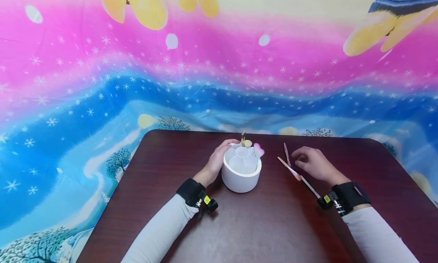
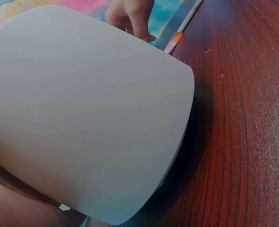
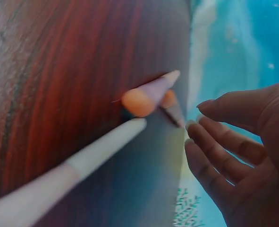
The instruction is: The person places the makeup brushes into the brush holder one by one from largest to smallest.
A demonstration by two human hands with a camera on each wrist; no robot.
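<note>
A white round organizer (image 1: 240, 182) with inner dividers stands on the table, its rim slanted. My left hand (image 1: 219, 158) grips it from the left, fingers reaching over the far side; its white wall (image 2: 87, 109) fills most of the left wrist view. Inside it, at the back, are a pink-and-white heart-shaped piece (image 1: 259, 150) and a pale yellow piece (image 1: 248, 143). To the right, my right hand (image 1: 315, 164) hovers with loosely bent fingers, holding nothing. Beside it lie makeup brushes: one with an orange tip (image 3: 137, 102), a white-handled one (image 3: 106, 144) and a smaller one (image 3: 174, 111).
The dark red-brown wooden table (image 1: 270, 228) has a far edge just behind the organizer. A colourful printed cloth (image 1: 212, 65) hangs behind the table. Each wrist wears a black strap with a small camera (image 1: 211, 205).
</note>
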